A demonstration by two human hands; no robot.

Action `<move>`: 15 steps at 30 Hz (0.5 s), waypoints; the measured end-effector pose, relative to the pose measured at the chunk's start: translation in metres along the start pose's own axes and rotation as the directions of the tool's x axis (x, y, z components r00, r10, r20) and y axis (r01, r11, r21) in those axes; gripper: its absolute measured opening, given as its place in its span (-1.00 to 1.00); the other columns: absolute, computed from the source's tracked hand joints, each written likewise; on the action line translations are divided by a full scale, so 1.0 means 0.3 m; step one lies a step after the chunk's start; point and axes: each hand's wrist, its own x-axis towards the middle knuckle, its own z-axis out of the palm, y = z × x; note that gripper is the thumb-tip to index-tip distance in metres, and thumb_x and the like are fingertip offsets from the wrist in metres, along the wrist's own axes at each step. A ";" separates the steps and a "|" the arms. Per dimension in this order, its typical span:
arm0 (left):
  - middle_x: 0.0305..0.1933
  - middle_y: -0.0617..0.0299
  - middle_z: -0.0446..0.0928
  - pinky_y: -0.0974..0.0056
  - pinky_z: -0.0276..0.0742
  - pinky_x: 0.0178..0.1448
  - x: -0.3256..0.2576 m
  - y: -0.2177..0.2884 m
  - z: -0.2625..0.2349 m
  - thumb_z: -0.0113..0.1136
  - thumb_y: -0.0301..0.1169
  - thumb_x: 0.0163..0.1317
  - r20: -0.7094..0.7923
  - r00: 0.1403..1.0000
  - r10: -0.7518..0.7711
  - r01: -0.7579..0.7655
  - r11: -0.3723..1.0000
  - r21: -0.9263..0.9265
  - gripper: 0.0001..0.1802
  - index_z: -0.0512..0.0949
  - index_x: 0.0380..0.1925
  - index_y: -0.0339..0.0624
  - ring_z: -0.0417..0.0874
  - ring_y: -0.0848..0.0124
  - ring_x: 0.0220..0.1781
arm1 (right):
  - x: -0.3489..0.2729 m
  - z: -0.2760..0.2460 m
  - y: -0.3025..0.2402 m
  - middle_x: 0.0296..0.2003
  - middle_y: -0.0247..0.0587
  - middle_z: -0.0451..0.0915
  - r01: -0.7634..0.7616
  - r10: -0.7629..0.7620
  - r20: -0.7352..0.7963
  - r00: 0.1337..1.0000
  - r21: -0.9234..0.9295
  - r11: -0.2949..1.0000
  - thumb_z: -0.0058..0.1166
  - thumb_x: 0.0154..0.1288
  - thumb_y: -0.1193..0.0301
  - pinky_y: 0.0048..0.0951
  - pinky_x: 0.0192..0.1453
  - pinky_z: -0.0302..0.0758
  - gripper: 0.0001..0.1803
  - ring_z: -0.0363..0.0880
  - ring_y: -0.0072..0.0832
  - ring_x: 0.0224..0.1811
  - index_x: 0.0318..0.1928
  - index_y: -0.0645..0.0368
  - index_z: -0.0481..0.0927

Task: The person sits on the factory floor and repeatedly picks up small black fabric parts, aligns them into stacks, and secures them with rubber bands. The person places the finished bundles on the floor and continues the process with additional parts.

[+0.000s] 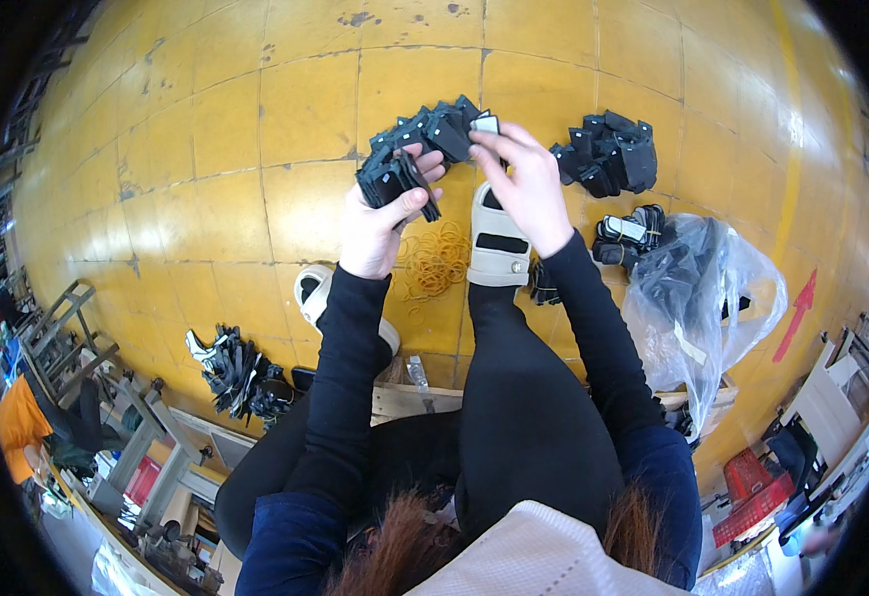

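Observation:
My left hand (pixel 377 230) is closed round a stack of black flat pieces (pixel 395 182), its thumb across the near side and its fingers behind. Just to the right, the fingertips of my right hand (pixel 529 184) pinch a small flat piece with a pale grey face (pixel 485 124). Behind both hands a curved row of similar black flat pieces (pixel 446 131) lies on the floor, partly covered by my fingers. What exactly these pieces are, I cannot make out. Below the hands, between my shoes, lies a heap of yellow rubber bands (pixel 436 260).
Another pile of black pieces (pixel 608 154) lies to the right, with banded bundles (pixel 628 233) nearer. A clear plastic bag (pixel 703 288) holding dark items stands beside them. More dark pieces (pixel 236 370) lie at the lower left, near a grey metal frame (pixel 142 447). Red crates (pixel 752 497) sit far right.

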 end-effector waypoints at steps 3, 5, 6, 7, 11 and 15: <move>0.16 -0.10 0.49 0.19 0.54 0.20 0.004 -0.014 0.012 0.39 -0.49 0.05 0.026 0.999 0.032 -0.032 0.999 0.015 -0.28 0.30 0.23 -0.34 0.55 0.19 0.20 | -0.039 -0.016 -0.094 -0.25 -0.11 0.61 0.061 -0.070 0.041 0.997 0.193 0.979 0.20 0.19 0.47 -0.41 -0.14 0.53 -0.80 0.63 -0.28 -0.24 -0.16 0.26 0.66; 0.10 -0.06 0.54 0.21 0.55 0.19 0.009 -0.026 0.021 0.39 -0.58 0.03 0.026 0.997 0.076 -0.076 0.997 0.002 -0.34 0.38 0.17 -0.34 0.57 0.22 0.16 | -0.062 -0.026 -0.137 -0.23 -0.12 0.62 0.081 -0.079 -0.019 0.997 0.183 0.980 0.21 0.18 0.50 -0.44 -0.14 0.52 -0.78 0.64 -0.33 -0.22 -0.14 0.26 0.66; 0.08 -0.04 0.56 0.22 0.55 0.18 0.012 -0.028 0.023 0.38 -0.63 0.01 0.031 0.994 0.104 -0.103 0.995 -0.015 -0.37 0.41 0.15 -0.34 0.59 0.23 0.14 | -0.070 -0.030 -0.149 -0.22 -0.12 0.62 0.087 -0.078 -0.065 0.995 0.142 0.986 0.21 0.18 0.50 -0.44 -0.14 0.52 -0.78 0.64 -0.32 -0.22 -0.14 0.26 0.66; 0.09 -0.04 0.55 0.21 0.55 0.18 0.009 -0.028 0.022 0.38 -0.61 0.02 0.041 0.995 0.092 -0.095 0.992 0.081 -0.37 0.41 0.15 -0.34 0.58 0.22 0.16 | -0.074 -0.031 -0.154 -0.22 -0.12 0.62 0.091 -0.081 -0.101 0.992 0.100 0.991 0.21 0.17 0.50 -0.44 -0.14 0.52 -0.78 0.64 -0.32 -0.22 -0.14 0.26 0.66; 0.11 0.01 0.53 0.16 0.56 0.17 0.001 -0.037 0.021 0.34 -0.62 0.04 0.063 0.997 0.035 -0.045 0.983 0.178 -0.40 0.40 0.15 -0.34 0.55 0.19 0.19 | -0.087 -0.026 -0.119 -0.20 -0.11 0.61 0.024 -0.022 -0.017 1.000 0.188 0.982 0.15 0.18 0.56 -0.42 -0.13 0.53 -0.78 0.63 -0.29 -0.19 -0.13 0.24 0.65; 0.10 0.06 0.53 0.14 0.57 0.17 -0.005 -0.066 0.027 0.26 -0.66 0.09 0.065 0.994 -0.090 0.082 0.990 0.113 -0.45 0.41 0.14 -0.33 0.55 0.18 0.20 | -0.117 -0.001 -0.067 -0.21 -0.10 0.61 0.057 -0.057 -0.045 0.997 -0.013 0.998 0.09 0.14 0.63 -0.33 -0.09 0.53 -0.78 0.62 -0.17 -0.18 -0.16 0.24 0.64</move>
